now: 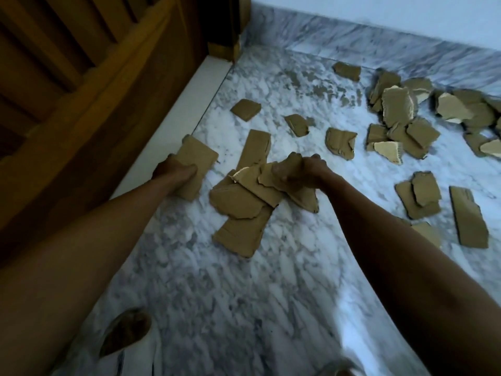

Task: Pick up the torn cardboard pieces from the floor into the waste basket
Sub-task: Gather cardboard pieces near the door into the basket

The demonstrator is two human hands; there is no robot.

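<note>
A flat cardboard piece is held in the left hand, with the fingers curled round it. A bunch of torn pieces is gripped under the curled fingers of the right hand. More scattered pieces are seen on the marble floor, beyond the right fingers.

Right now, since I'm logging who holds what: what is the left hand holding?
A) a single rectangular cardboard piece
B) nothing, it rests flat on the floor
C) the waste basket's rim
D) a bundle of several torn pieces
A: the left hand grips one rectangular cardboard piece beside the white ledge, while the right hand holds the bundle of torn pieces; no basket is in view.
</note>
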